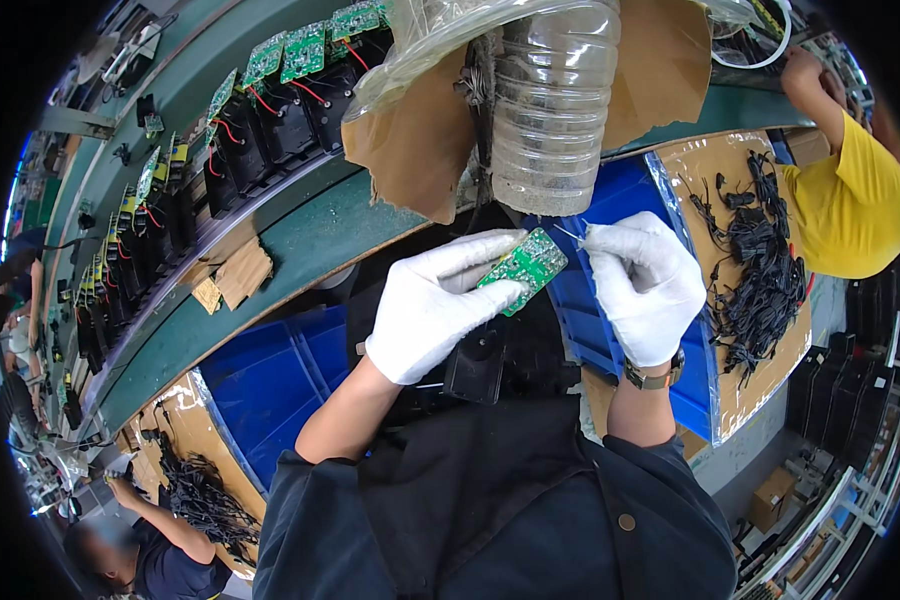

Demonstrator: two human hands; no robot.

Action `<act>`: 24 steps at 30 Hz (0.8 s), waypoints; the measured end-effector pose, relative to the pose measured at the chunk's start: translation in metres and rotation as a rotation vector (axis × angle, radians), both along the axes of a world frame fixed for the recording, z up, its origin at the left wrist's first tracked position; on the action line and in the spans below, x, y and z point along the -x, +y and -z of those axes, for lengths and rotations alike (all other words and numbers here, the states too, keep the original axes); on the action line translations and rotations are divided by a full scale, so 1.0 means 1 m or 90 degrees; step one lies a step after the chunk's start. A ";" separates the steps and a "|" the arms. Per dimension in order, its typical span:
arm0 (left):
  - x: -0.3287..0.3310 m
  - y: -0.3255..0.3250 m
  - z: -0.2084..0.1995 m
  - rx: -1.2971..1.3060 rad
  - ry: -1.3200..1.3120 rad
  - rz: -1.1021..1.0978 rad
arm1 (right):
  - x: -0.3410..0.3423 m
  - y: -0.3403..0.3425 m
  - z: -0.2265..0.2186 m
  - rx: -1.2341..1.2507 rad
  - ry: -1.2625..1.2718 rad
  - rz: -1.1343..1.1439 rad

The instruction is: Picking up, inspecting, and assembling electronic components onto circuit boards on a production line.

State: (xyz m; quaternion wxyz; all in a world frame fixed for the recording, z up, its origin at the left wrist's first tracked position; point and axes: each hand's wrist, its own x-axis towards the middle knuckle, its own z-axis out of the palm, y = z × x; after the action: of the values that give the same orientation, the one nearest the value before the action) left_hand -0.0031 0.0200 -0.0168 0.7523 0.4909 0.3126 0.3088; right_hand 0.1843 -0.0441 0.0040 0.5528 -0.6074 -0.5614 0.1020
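My left hand (448, 300), in a white glove, pinches a green circuit board (532, 264) by its lower left end, soldered face up and tilted. Gloved in white too, my right hand (645, 285) is closed just right of the board. From its fingertips a thin pale wire-like piece (567, 232) reaches toward the board's upper corner. I cannot tell whether its tip touches the board. Below the left hand hangs a black plastic housing (475, 365), partly hidden by the glove.
A clear ribbed plastic bottle (555, 110) stands beyond my hands. Black housings with green boards (305, 52) and red wires line the conveyor at left. Blue bins (260, 385) flank me. Black cables (755, 260) lie on cardboard at right. Co-workers are at right (850, 200) and lower left (175, 560).
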 end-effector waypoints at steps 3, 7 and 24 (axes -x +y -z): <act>-0.003 -0.001 0.002 -0.042 0.010 -0.011 | 0.001 -0.001 -0.001 0.006 0.008 0.004; -0.007 0.000 0.004 -0.161 0.046 -0.033 | 0.001 -0.001 -0.002 0.025 0.004 0.000; -0.010 -0.003 0.003 -0.319 0.098 -0.087 | 0.006 0.005 -0.006 0.052 -0.014 -0.005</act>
State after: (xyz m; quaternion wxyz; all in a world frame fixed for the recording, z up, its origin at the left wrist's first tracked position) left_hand 0.0068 0.0171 -0.0201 0.5591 0.6613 0.3151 0.3884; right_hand 0.1785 -0.0390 0.0102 0.5210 -0.6285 -0.5649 0.1202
